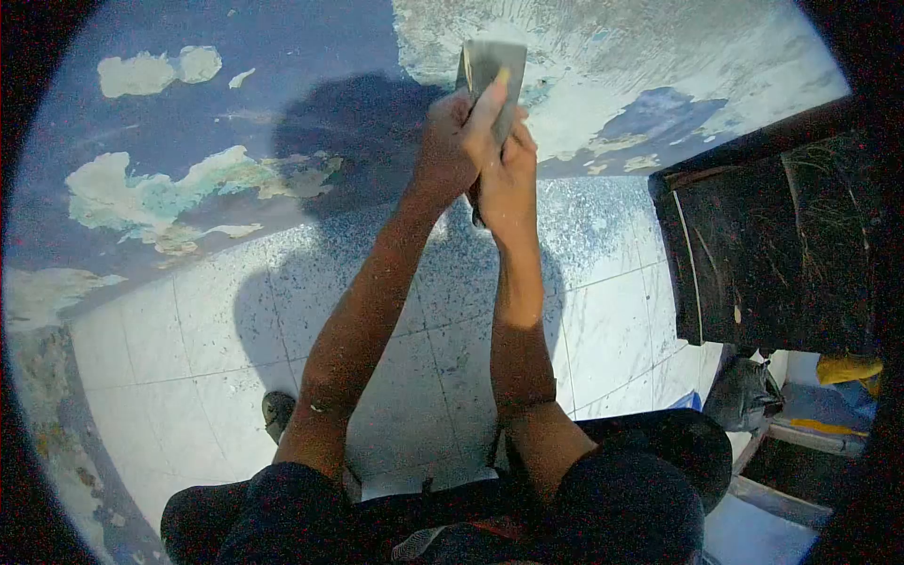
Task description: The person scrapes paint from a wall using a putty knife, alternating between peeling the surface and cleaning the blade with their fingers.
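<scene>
One flat scraper [499, 64] is at 12 o'clock, just right of centre, with its wide grey blade up against the wall [348, 33]. Both hands have hold of it: the left hand [450, 139] is closed around it, and the right hand [508, 179] is closed beside it, touching the left, its fingers bent. One digit is stretched along the face of the blade; which hand it belongs to is hard to tell. A dark end sticks out below the hands. Around the blade and toward 1 o'clock, the wall is a scraped, pale patch [603, 47]; from 9 to 11 o'clock it is blue with chipped spots. Below the wall, white floor tiles [395, 395] carry scattered flakes [584, 212], thickest near the wall. A dark, scratched panel [772, 245] stands at 3 o'clock. Toward 4 o'clock are a black bag [739, 395] and yellow cloth [845, 368]. At 8 o'clock, a shoe [277, 412] shows.
</scene>
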`<state>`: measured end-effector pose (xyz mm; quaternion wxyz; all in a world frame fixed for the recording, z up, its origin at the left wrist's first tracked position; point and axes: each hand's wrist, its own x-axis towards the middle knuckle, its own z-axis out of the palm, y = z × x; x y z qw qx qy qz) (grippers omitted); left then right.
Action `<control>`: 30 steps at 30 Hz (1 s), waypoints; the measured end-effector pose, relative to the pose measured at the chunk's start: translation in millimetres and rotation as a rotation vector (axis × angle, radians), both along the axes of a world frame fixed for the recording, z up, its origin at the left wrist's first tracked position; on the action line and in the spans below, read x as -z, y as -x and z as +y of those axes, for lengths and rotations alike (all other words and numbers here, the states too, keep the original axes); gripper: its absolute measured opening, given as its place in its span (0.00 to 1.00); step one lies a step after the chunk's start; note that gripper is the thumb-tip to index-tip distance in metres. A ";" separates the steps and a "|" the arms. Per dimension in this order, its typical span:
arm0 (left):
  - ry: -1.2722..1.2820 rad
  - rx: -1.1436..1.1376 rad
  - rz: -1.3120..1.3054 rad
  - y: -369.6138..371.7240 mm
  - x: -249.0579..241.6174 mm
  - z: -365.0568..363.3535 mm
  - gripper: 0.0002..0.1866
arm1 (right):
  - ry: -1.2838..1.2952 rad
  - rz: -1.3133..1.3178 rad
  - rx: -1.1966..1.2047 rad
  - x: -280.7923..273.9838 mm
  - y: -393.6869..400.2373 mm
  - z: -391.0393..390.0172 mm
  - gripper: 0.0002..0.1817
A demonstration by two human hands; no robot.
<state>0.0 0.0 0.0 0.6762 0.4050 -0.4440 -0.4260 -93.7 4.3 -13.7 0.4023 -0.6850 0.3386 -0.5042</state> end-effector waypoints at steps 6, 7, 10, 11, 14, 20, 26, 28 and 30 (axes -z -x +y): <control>0.027 0.158 -0.056 0.9 6.3 -2.0 0.23 | -0.050 -0.114 0.202 16.9 -10.5 11.9 0.28; 0.030 0.152 -0.058 0.9 17.6 -1.7 0.23 | -0.047 -0.115 0.196 23.4 -7.4 14.2 0.28; -0.063 0.178 -0.033 6.4 47.3 8.5 0.24 | -0.493 -0.049 0.050 43.6 13.5 36.8 0.24; -0.073 0.185 -0.031 5.5 55.6 10.7 0.24 | -0.502 -0.049 0.058 50.5 14.8 39.2 0.24; -0.161 0.257 -0.087 2.6 69.1 10.2 0.22 | -0.532 -0.140 0.045 64.2 19.4 35.2 0.23; -0.135 0.236 -0.125 4.9 62.7 1.2 0.22 | -0.607 -0.163 0.042 53.6 19.6 28.1 0.22; -0.173 0.157 -0.135 6.9 64.6 7.4 0.24 | -0.550 -0.106 0.007 64.6 23.2 23.9 0.23; -0.172 0.197 -0.092 6.7 68.6 4.1 0.24 | -0.576 -0.107 0.014 63.4 24.4 23.4 0.24; -0.168 0.239 -0.051 8.1 68.7 3.5 0.25 | -0.601 -0.109 0.025 64.4 26.5 22.2 0.24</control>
